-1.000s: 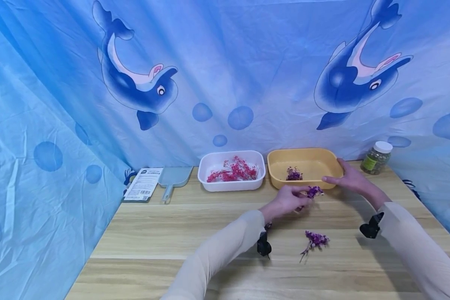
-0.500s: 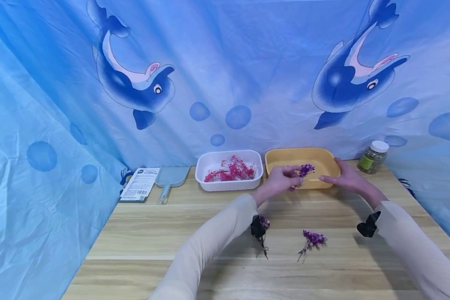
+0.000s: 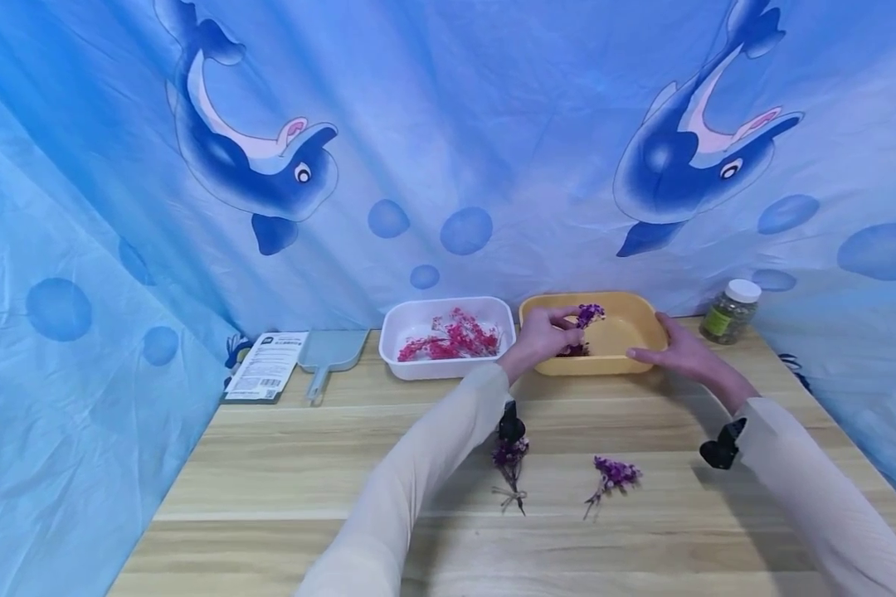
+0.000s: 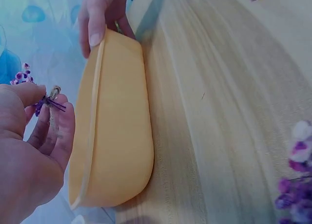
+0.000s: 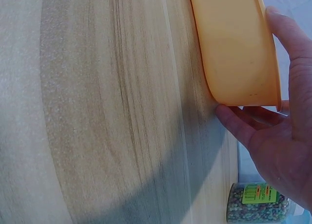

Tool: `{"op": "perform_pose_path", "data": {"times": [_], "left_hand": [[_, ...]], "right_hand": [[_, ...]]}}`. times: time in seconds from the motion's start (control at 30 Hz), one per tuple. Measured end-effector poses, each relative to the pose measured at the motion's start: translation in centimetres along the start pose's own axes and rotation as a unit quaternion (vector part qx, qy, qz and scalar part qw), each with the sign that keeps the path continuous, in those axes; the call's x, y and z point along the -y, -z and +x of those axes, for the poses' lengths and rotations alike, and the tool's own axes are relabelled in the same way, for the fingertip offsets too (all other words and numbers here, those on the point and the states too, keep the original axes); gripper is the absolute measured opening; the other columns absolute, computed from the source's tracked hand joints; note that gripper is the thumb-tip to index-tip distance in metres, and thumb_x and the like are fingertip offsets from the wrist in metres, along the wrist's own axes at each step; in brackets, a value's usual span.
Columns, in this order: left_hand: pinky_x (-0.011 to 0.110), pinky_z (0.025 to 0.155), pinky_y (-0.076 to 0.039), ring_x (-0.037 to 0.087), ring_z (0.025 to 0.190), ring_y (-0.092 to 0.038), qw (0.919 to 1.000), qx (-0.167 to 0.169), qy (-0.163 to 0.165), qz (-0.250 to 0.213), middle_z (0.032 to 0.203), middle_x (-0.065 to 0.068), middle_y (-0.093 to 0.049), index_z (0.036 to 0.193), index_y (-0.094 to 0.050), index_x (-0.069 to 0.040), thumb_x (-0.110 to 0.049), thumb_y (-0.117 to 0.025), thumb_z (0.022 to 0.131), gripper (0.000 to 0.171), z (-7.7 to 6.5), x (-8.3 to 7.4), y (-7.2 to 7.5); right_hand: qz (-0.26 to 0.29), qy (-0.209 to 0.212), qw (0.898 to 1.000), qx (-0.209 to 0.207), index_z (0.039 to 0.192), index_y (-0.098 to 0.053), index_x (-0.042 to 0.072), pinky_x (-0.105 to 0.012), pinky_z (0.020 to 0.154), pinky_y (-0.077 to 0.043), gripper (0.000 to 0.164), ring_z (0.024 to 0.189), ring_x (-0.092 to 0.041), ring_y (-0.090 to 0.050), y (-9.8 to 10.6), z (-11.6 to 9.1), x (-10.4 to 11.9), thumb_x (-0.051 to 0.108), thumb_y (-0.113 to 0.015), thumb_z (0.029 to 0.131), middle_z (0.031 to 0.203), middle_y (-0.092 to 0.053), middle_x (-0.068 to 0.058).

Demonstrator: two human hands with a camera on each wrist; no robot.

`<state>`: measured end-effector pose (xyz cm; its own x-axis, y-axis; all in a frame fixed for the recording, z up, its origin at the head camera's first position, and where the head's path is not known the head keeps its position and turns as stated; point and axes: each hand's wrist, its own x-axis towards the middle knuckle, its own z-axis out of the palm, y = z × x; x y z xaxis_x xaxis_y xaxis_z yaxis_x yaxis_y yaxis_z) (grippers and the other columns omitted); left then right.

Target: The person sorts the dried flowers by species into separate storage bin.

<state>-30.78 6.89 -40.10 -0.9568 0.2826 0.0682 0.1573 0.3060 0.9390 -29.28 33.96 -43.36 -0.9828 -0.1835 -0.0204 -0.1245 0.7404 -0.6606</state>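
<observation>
My left hand [image 3: 541,336] pinches a small bunch of purple dried flowers [image 3: 590,314] over the left part of a yellow plastic basin [image 3: 612,366]. In the left wrist view the stems [image 4: 56,105] are tied with twine, held between thumb and fingers. Other purple blossoms lie inside the basin, partly hidden behind that hand. At the basin's right end my right hand [image 3: 685,355] grips it, the thumb [image 5: 287,31] at the rim and the fingers against the end wall. Two more purple bunches lie on the table, one [image 3: 616,473] at right, another [image 3: 509,458] beneath the left wrist.
Left of the yellow basin stands a white basin [image 3: 448,372] with pink-red dried flowers [image 3: 459,336]. Farther left lie a grey-blue dustpan [image 3: 334,351] and a printed card [image 3: 266,367]. A white-lidded jar [image 3: 731,313] stands at right. Behind hangs a blue dolphin curtain [image 3: 433,124].
My left hand has carried its purple bunch from in front of the yellow basin up and left, over the basin's rim. The right hand stays on the basin's end.
</observation>
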Motion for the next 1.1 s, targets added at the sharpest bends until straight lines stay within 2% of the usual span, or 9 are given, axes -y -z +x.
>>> {"op": "perform_pose_path", "data": {"times": [0.17, 0.4, 0.5, 0.57, 0.63, 0.73, 0.77, 0.9, 1.1], "left_hand": [[0.046, 0.075, -0.06, 0.029, 0.081, -0.071, 1.0, 0.005, 0.004, -0.004, 0.084, -0.005, -0.068, 0.124, -0.073, -0.013, -0.006, -0.076, 0.089, 0.035, 0.5, -0.2, -0.2], [0.051, 0.079, -0.059, 0.027, 0.076, -0.072, 0.9994, 0.009, 0.006, -0.033, 0.091, 0.003, -0.071, 0.124, -0.073, -0.011, -0.002, -0.073, 0.091, 0.035, 1.2, -0.2, -0.4], [0.05, 0.078, -0.059, 0.031, 0.082, -0.072, 0.9992, 0.01, 0.002, -0.04, 0.094, 0.005, -0.072, 0.124, -0.072, -0.011, -0.001, -0.071, 0.091, 0.035, 1.4, -0.2, -0.6], [0.046, 0.07, -0.06, 0.033, 0.084, -0.072, 0.9993, 0.011, 0.001, -0.035, 0.095, 0.003, -0.072, 0.124, -0.073, -0.013, -0.003, -0.072, 0.091, 0.034, 1.6, -0.1, -0.8], [0.043, 0.07, -0.059, 0.033, 0.089, -0.071, 0.9988, 0.014, -0.004, -0.046, 0.095, -0.001, -0.073, 0.124, -0.073, -0.013, -0.005, -0.072, 0.092, 0.033, 1.7, 0.0, -0.9], [0.041, 0.074, -0.059, 0.036, 0.096, -0.07, 0.997, 0.017, -0.014, -0.074, 0.097, -0.003, -0.074, 0.122, -0.073, -0.01, -0.006, -0.073, 0.091, 0.031, 1.8, 0.3, -1.0], [0.043, 0.08, -0.059, 0.037, 0.099, -0.069, 0.9959, 0.019, -0.02, -0.086, 0.098, -0.003, -0.074, 0.122, -0.073, -0.009, -0.005, -0.073, 0.091, 0.031, 1.8, 0.4, -1.1], [0.044, 0.087, -0.057, 0.033, 0.1, -0.069, 0.9932, 0.025, -0.029, -0.11, 0.099, -0.003, -0.074, 0.123, -0.071, -0.006, -0.006, -0.074, 0.09, 0.033, 1.8, 0.6, -1.1], [0.031, 0.08, -0.059, 0.014, 0.088, -0.071, 0.9892, 0.035, -0.017, -0.142, 0.097, -0.002, -0.073, 0.129, -0.067, -0.007, -0.008, -0.075, 0.09, 0.04, 1.3, 0.4, -0.8]], "right_hand": [[0.001, 0.003, 1.0, -0.001, 0.153, 0.003, -0.012, -0.07, 0.107, -0.026, 0.114, 0.133, -0.063, -0.025, 0.0, 0.0, -0.1, 0.05, -0.07, 0.091, 0.149, -0.014, -0.047], [-0.005, 0.003, 1.0, -0.007, 0.153, 0.002, -0.012, -0.069, 0.108, -0.025, 0.115, 0.133, -0.063, -0.026, -0.1, 0.0, -0.1, 0.052, -0.069, 0.09, 0.149, -0.015, -0.047], [-0.004, 0.003, 1.0, -0.008, 0.153, 0.002, -0.013, -0.069, 0.108, -0.026, 0.114, 0.133, -0.063, -0.026, -0.1, 0.0, -0.1, 0.052, -0.069, 0.09, 0.149, -0.015, -0.047], [-0.004, 0.0, 1.0, -0.008, 0.153, 0.002, -0.013, -0.069, 0.108, -0.026, 0.115, 0.133, -0.062, -0.026, -0.1, 0.0, -0.2, 0.052, -0.069, 0.09, 0.149, -0.015, -0.047], [-0.003, -0.003, 1.0, -0.007, 0.153, 0.002, -0.012, -0.069, 0.108, -0.025, 0.115, 0.133, -0.063, -0.025, -0.2, 0.0, -0.3, 0.052, -0.069, 0.09, 0.15, -0.014, -0.047], [-0.002, -0.009, 1.0, -0.004, 0.154, 0.003, -0.011, -0.069, 0.109, -0.025, 0.117, 0.134, -0.063, -0.023, -0.4, 0.1, -0.4, 0.054, -0.069, 0.089, 0.15, -0.011, -0.046], [0.0, -0.01, 1.0, -0.003, 0.154, 0.004, -0.011, -0.068, 0.109, -0.025, 0.117, 0.134, -0.063, -0.023, -0.5, 0.2, -0.4, 0.054, -0.07, 0.089, 0.15, -0.011, -0.046], [-0.002, -0.013, 1.0, -0.001, 0.154, 0.004, -0.011, -0.068, 0.109, -0.025, 0.118, 0.134, -0.063, -0.023, -0.5, 0.2, -0.4, 0.055, -0.069, 0.089, 0.15, -0.011, -0.047], [-0.009, -0.015, 1.0, -0.003, 0.153, 0.004, -0.011, -0.068, 0.109, -0.025, 0.118, 0.133, -0.064, -0.024, -0.1, 0.1, -0.4, 0.055, -0.069, 0.089, 0.149, -0.012, -0.048]]}}
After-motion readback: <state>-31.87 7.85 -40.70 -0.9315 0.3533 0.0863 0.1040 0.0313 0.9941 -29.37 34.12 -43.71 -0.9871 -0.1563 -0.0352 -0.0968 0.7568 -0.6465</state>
